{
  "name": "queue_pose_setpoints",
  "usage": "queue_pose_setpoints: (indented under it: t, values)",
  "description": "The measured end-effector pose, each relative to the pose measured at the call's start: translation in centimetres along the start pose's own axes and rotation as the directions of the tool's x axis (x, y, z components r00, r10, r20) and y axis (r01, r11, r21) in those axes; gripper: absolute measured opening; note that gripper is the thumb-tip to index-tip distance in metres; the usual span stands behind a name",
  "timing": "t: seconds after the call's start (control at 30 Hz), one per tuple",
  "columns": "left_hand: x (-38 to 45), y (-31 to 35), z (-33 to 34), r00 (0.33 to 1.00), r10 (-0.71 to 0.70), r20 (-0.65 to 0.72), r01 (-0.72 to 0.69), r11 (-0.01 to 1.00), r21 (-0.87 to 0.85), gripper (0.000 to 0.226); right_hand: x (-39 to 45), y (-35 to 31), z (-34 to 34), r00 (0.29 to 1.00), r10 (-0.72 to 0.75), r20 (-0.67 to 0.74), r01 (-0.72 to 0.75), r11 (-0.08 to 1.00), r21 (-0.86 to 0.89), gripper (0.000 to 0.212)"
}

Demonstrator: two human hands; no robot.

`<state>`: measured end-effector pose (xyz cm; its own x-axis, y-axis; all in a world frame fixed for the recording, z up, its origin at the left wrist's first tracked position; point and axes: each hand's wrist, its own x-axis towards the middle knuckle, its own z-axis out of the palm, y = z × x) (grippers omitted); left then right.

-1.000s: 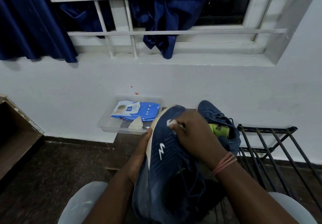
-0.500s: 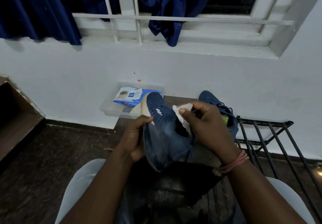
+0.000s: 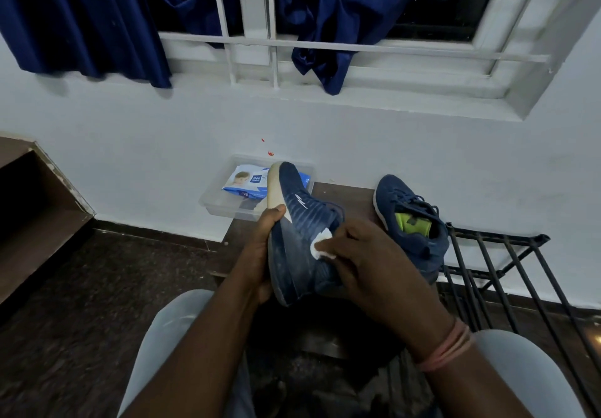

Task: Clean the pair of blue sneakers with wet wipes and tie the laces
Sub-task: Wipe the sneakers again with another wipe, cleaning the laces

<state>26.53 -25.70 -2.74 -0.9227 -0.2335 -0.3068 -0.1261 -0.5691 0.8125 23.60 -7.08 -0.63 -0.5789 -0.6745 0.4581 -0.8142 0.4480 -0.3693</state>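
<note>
My left hand [image 3: 260,255] grips a blue sneaker [image 3: 299,225] by its pale sole, toe pointing up and away. My right hand [image 3: 367,265] pinches a small white wet wipe [image 3: 320,249] and presses it against the sneaker's side. The second blue sneaker [image 3: 413,222], with a lime-green lining and loose laces, rests on a dark wooden stool [image 3: 344,196] to the right. A blue pack of wet wipes [image 3: 248,182] lies in a clear plastic tray [image 3: 221,204] behind the held shoe.
A black metal rack [image 3: 507,274] stands at the right by the white wall. A brown wooden shelf [image 3: 39,209] sits at the left. Dark blue curtains [image 3: 341,37] hang over the window bars above. My knees in light trousers frame the bottom of the view.
The held sneaker has been turned so its side faces me, toe upward. My right hand has moved the wipe from the shoe's opening down onto the side panel. The view tilted up slightly.
</note>
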Motion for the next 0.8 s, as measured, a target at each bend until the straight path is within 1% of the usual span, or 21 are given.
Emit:
queue_pose_setpoints:
  t: [0.03, 0.1, 0.17, 0.2, 0.27, 0.33, 0.4, 0.43, 0.5, 0.53, 0.6, 0.63, 0.67, 0.73, 0.8]
  values:
    - [-0.2, 0.0, 0.1, 1.000, -0.010, 0.010, 0.010, 1.000, 0.007, 0.033, 0.1, 0.0, 0.6, 0.999, 0.020, -0.029, -0.020, 1.000, -0.007, 0.017]
    - [-0.3, -0.2, 0.7, 1.000, 0.004, 0.021, -0.005, 0.999, 0.048, 0.026, 1.4, 0.1, 1.5, 0.995, 0.057, -0.078, -0.056, 0.998, 0.017, 0.014]
    - [-0.7, -0.1, 0.9, 0.997, 0.046, 0.059, -0.052, 0.994, 0.095, 0.023, 3.1, 0.4, 2.1, 0.993, 0.087, -0.085, -0.086, 0.996, 0.015, 0.011]
    - [-0.6, -0.1, 1.0, 0.997, 0.046, 0.054, -0.052, 0.992, 0.117, 0.022, 3.7, 0.6, 2.2, 0.993, 0.090, -0.079, -0.090, 0.996, 0.006, 0.011]
    - [-0.6, 0.1, 0.8, 1.000, 0.010, 0.028, -0.014, 0.991, 0.134, 0.021, 3.8, 0.3, 2.0, 0.996, 0.087, -0.015, -0.087, 0.996, 0.027, 0.011]
    - [-0.8, 0.7, 0.2, 0.997, -0.048, 0.054, 0.042, 0.993, 0.113, 0.021, 2.6, -0.4, 1.1, 0.995, 0.062, 0.074, -0.068, 0.995, 0.077, 0.011]
    - [-0.6, 0.9, -0.1, 0.998, -0.046, 0.048, 0.040, 0.993, 0.115, 0.021, 1.4, -0.8, 0.1, 0.992, 0.053, 0.117, -0.067, 0.991, 0.120, 0.008]
    - [-0.6, 0.8, -0.3, 0.997, -0.043, 0.056, 0.036, 0.992, 0.122, 0.025, 1.3, -0.7, -0.1, 0.990, 0.076, 0.118, -0.093, 0.984, 0.150, 0.007]
    - [-0.6, 0.6, 0.2, 0.996, -0.032, 0.080, 0.019, 0.987, 0.160, 0.041, 2.3, -0.4, 0.2, 0.990, 0.130, 0.058, -0.137, 0.983, 0.126, 0.006]
    - [-0.3, 0.3, 0.2, 0.996, -0.032, 0.081, 0.016, 0.982, 0.189, 0.043, 3.1, -0.2, 0.6, 0.988, 0.153, -0.001, -0.152, 0.985, 0.083, 0.009]
    - [0.0, -0.2, 0.1, 0.995, -0.084, 0.049, 0.071, 0.973, 0.220, 0.031, 4.9, 0.3, 1.5, 0.975, 0.197, -0.100, -0.192, 0.980, 0.054, 0.007]
    - [-0.3, -0.1, 0.2, 0.995, -0.097, 0.032, 0.088, 0.974, 0.208, 0.023, 5.5, 0.4, 1.8, 0.970, 0.214, -0.115, -0.209, 0.976, 0.056, 0.007]
    - [0.1, -0.1, 0.0, 0.993, -0.110, 0.040, 0.100, 0.976, 0.195, 0.021, 5.7, 0.4, 1.9, 0.971, 0.220, -0.088, -0.215, 0.974, 0.069, 0.009]
    - [0.5, -0.1, -0.6, 0.995, -0.099, 0.016, 0.095, 0.981, 0.169, 0.023, 4.8, -0.4, 1.6, 0.975, 0.220, 0.042, -0.224, 0.962, 0.158, 0.013]
    - [0.8, 0.3, -1.1, 0.998, -0.070, 0.000, 0.069, 0.984, 0.165, 0.024, 2.9, -1.6, 0.7, 0.971, 0.188, 0.147, -0.219, 0.945, 0.242, 0.011]
